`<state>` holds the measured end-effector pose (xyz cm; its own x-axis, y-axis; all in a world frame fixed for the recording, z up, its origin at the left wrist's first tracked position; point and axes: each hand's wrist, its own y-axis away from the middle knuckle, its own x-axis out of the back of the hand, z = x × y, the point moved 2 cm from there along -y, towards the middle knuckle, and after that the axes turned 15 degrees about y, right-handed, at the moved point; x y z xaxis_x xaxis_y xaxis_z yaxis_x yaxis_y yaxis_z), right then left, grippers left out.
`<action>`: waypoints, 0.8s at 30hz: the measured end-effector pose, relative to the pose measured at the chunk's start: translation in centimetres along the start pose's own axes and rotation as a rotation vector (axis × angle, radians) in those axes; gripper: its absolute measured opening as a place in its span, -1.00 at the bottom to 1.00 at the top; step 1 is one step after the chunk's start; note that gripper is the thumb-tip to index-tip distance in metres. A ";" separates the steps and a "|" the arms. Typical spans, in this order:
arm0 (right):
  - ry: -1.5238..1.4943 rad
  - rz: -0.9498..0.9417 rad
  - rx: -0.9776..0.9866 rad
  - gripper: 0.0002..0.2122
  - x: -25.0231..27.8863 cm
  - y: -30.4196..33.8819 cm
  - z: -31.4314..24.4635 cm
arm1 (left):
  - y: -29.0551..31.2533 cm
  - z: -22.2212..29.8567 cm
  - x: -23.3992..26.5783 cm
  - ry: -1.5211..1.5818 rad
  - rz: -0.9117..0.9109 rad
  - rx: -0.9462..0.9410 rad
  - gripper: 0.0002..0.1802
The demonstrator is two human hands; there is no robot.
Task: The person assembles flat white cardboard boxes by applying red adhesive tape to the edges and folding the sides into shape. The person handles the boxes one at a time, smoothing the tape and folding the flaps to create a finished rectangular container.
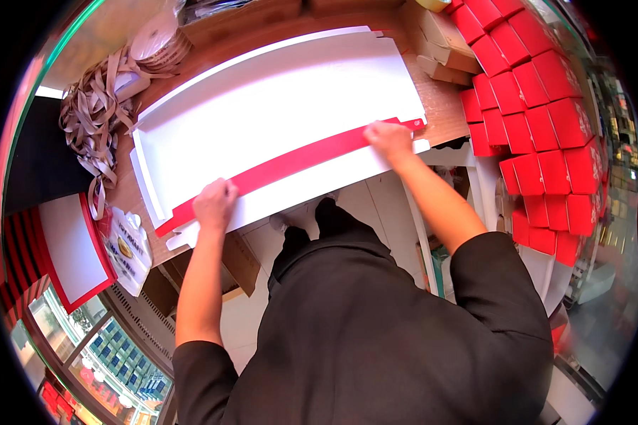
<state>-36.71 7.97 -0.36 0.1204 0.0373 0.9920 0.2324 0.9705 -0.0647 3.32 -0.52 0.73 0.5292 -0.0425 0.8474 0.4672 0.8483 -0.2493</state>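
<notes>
A long cardboard box blank [276, 99], white on its upturned face, covers most of the wooden table. Along its near side a red strip [301, 157] is folded up, with a white flap [312, 185] in front of it overhanging the table edge. My left hand [216, 204] is closed on the red strip near its left end. Toward the other end, my right hand [390, 143] grips the same strip with curled fingers. My fingertips are partly hidden in both hands.
Red boxes [532, 113] are stacked at the right, beside brown cartons [446, 42]. A heap of beige ribbon [103, 106] and a ribbon roll [159, 46] lie on the left of the wooden table [439, 106]. An open brown carton [241, 262] stands below.
</notes>
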 end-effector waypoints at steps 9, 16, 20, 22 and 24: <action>0.043 -0.083 -0.175 -0.73 0.8 -0.3 3.4 | 3.3 -6.0 4.0 -0.034 0.107 0.163 -0.75; 0.058 -0.137 -0.195 -0.69 1.1 -0.2 3.0 | 4.3 -6.5 4.9 0.245 0.052 0.360 -0.80; 0.058 -0.222 -0.283 -0.66 2.1 -0.1 2.2 | 5.7 -6.5 5.8 0.116 0.193 0.036 -0.76; 0.012 -0.186 -0.306 -0.65 2.2 0.1 0.8 | 6.2 -6.2 6.1 0.119 0.195 -0.032 -0.74; -0.072 -0.062 -0.222 -0.70 2.6 0.4 -1.5 | 6.3 -5.1 6.8 0.127 0.170 -0.095 -0.73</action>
<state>-34.91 8.08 2.00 0.0315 0.0038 0.9995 0.4450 0.8954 -0.0175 13.49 1.87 2.47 0.6881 0.0262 0.7251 0.4246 0.7959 -0.4317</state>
